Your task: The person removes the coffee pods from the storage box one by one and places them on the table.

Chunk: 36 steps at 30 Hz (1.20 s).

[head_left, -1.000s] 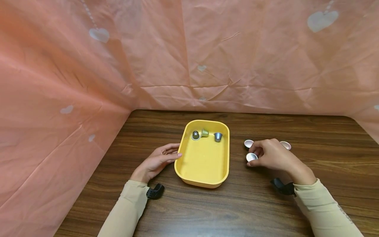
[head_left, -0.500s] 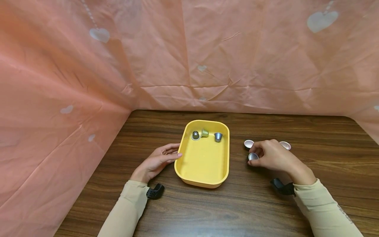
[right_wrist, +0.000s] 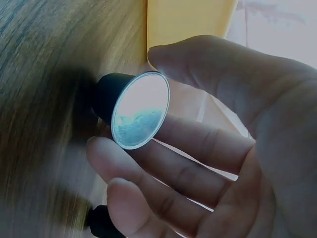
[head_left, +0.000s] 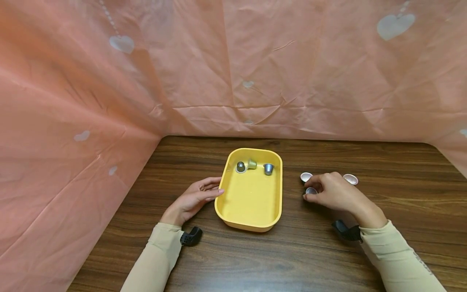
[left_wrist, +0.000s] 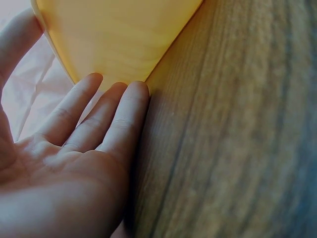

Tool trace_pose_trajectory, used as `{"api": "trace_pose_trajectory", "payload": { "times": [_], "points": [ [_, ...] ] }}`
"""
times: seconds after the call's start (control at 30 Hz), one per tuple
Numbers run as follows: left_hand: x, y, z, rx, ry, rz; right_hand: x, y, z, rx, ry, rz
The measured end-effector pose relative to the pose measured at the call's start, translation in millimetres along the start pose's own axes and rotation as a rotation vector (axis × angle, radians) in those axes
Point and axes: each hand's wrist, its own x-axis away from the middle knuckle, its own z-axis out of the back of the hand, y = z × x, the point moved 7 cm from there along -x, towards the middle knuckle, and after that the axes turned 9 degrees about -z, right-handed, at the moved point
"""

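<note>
My right hand (head_left: 333, 194) curves around a dark coffee capsule (right_wrist: 141, 111) standing foil lid up on the table. The thumb is spread just off the rim, with the other fingers bent loosely beside the capsule. A second capsule (head_left: 306, 177) stands beyond those fingertips, and a third one (head_left: 350, 179) lies behind the hand. With straight fingers, my left hand (head_left: 193, 200) steadies a yellow tray (head_left: 220, 211) at its left side, thumb on the rim. Inside the tray are a dark capsule (head_left: 240, 166), a green capsule (head_left: 252, 164) and a blue-grey capsule (head_left: 268, 168).
Both hands work over a dark wood-grain table (head_left: 292, 251). Pink cloth (head_left: 204, 73) with pale hearts rises along the back and left edges.
The capsule at my right hand has shifted very slightly, and the thumb has parted a little from it. My left hand and the tray stay in place.
</note>
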Motion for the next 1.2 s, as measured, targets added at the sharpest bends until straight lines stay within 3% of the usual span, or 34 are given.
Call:
{"api": "trace_pose_trajectory", "payload": {
  "times": [1.2],
  "points": [
    [0.4, 0.7, -0.7, 0.001, -0.007, 0.007, 0.6, 3.7, 2.8, -0.001, 0.03, 0.006]
  ]
}}
